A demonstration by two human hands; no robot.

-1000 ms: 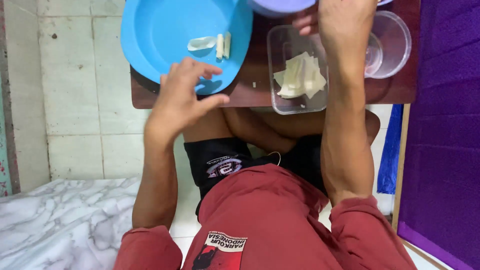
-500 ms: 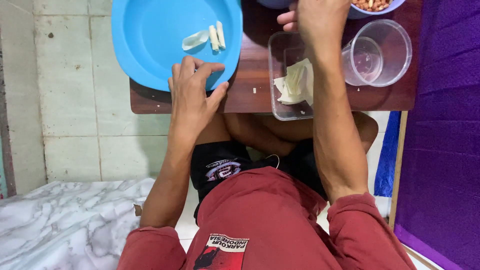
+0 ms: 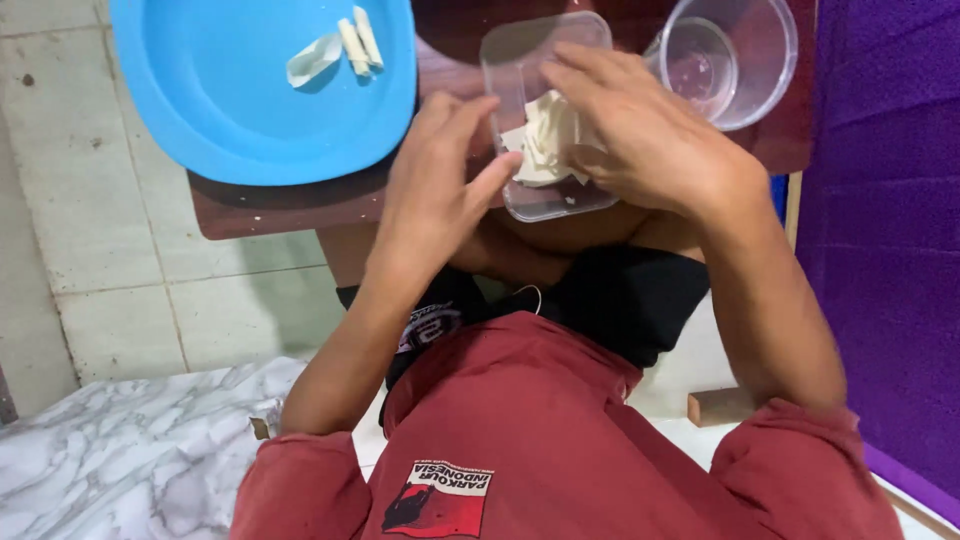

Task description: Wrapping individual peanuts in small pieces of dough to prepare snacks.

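Left hand [image 3: 432,175] rests open against the clear tub [image 3: 545,120], steadying its side. Right hand [image 3: 640,140] reaches in, fingers pinching the pale wrappers [image 3: 545,140] stacked inside. Tub sits at the table [image 3: 290,210] edge, beside the blue plate [image 3: 230,110].

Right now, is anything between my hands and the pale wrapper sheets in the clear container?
Nothing visible blocks them. The right hand is already on the wrapper sheets inside the open, lidless clear container, and the left hand rests against the container's near left side.
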